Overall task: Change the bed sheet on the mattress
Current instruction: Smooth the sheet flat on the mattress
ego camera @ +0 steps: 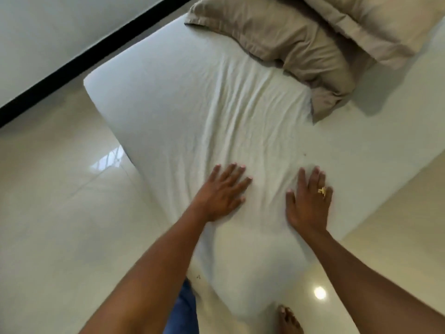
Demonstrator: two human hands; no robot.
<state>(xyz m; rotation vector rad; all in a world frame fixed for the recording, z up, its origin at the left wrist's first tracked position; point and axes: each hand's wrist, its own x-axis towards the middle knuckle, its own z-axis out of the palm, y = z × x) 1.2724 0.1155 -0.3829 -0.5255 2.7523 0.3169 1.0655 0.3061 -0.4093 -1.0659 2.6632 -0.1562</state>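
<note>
Pressing both palms flat, you have your left hand [220, 191] and right hand [309, 201] spread on the white bed sheet [192, 104], fingers straight and gripping nothing. The sheet already covers the mattress [101, 100] under and beyond your hands, so the change looks largely done. Creases run between your hands and ahead of them toward the beige pillows [289, 44] beyond your right hand. Smoothing those seems to be what is left, and I cannot tell whether the edges are tucked.
</note>
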